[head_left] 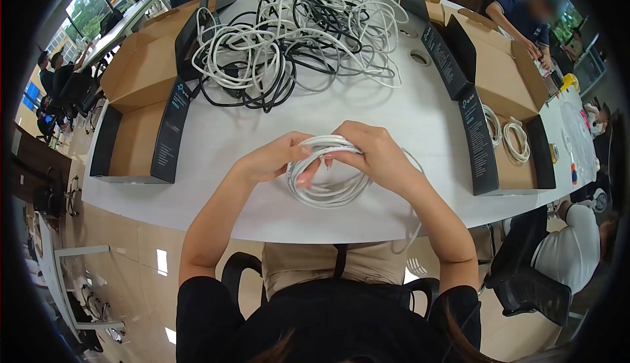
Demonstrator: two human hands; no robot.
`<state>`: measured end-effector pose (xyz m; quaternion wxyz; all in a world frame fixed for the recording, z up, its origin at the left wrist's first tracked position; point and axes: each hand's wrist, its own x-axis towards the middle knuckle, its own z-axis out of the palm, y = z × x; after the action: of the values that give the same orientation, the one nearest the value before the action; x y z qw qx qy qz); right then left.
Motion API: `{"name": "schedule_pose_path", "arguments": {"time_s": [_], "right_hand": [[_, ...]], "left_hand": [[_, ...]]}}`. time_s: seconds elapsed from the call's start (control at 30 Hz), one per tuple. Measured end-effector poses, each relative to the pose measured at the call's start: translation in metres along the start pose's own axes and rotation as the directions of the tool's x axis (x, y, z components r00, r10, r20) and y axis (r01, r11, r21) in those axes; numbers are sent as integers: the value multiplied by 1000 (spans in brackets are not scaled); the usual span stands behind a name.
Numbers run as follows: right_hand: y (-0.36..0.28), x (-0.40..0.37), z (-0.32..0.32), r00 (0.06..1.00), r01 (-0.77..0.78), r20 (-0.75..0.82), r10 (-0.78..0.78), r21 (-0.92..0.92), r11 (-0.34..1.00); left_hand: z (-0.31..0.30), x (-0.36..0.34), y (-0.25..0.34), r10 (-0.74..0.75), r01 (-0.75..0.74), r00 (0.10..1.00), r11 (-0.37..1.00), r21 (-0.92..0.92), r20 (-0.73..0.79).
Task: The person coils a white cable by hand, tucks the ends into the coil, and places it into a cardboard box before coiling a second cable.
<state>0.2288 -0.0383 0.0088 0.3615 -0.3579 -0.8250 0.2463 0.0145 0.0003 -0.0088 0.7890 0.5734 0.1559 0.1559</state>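
A coiled white cable [328, 195] is held up between my two hands over the front of the white table. My left hand [282, 156] grips the coil's left side, with some fingers passing through the loop. On the upper right of the coil, my right hand [371, 153] is closed around the strands. One loose end of the cable runs behind my right forearm and hangs past the table's front edge. Beyond my hands lies a tangled pile of white, grey and black cables [289, 44].
An open cardboard box [138, 136] stands at the left. Another open box [515, 176] at the right contains coiled white cables [516, 141]. More open boxes lie behind both. A person [525, 25] works at the far right; another sits at the lower right [567, 251].
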Motion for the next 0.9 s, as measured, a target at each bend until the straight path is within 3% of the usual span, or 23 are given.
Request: {"name": "schedule_pose_path", "arguments": {"time_s": [0.07,0.2,0.27,0.43,0.53,0.63,0.73,0.83,0.9], "right_hand": [[0,-1,-1,1000,-12,0,12,-22,1000],[-6,3,-15,984,-154,-64,167,165,974],[-2,6,-23,970,-203,-73,230,274,940],[22,2,-43,891,-444,313,330,441,780],[30,3,-39,864,-486,362,349,421,766],[23,4,-36,902,-430,252,350,456,779],[19,5,-25,950,-281,89,298,657,699],[12,8,-15,936,-218,-33,351,729,650],[14,6,-16,935,-230,-36,352,693,683]], "left_hand": [[7,0,5,14,-13,998,1000,12,-54],[24,3,8,80,-80,969,997,12,-234],[21,3,6,113,-111,962,994,20,-250],[16,2,4,214,-223,939,975,-3,-268],[18,4,3,276,-284,923,959,10,-268],[18,5,-2,346,-365,891,931,-9,-292],[19,6,-5,401,-436,862,898,-50,-311],[19,9,-7,424,-468,855,879,-94,-299],[15,11,-13,460,-498,850,860,-108,-255]]}}
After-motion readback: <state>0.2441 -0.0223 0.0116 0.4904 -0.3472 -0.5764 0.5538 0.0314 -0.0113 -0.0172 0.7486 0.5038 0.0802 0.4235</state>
